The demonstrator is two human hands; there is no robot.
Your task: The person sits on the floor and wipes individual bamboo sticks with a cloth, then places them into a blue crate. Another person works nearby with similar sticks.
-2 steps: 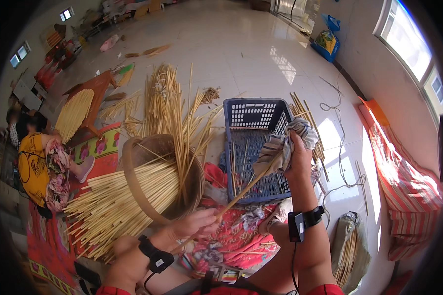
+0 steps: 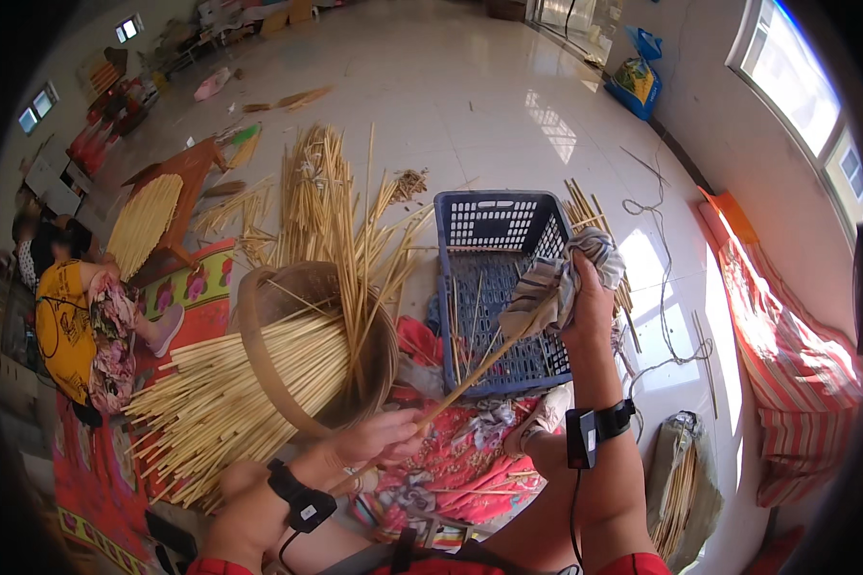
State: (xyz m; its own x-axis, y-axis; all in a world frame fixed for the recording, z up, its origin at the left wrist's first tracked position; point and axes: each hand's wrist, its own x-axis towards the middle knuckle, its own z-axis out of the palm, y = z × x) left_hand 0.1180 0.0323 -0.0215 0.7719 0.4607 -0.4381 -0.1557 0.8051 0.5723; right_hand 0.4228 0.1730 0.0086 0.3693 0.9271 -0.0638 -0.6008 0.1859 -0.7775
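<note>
A long pale stalk slants up from lower left to upper right in front of me. Its lower part is gripped by my left hand, fingers closed round it. My right hand clasps a crumpled grey-and-white striped cloth, which wraps the stalk's far part and hides its tip. Behind the cloth stands a dark blue plastic crate with a few thin stalks in it. Left of that, a woven basket with a hoop handle leans over, and many peeled stalks spill from it toward me.
More stalks are heaped behind the basket. A red patterned cloth lies between my legs. At the left, a person in yellow sits beside a low wooden table. A bag of sticks and striped curtain are at right.
My right hand has shifted slightly to the right with the striped cloth, along the stalk and away from my left hand. My left hand stays nearly where it was.
</note>
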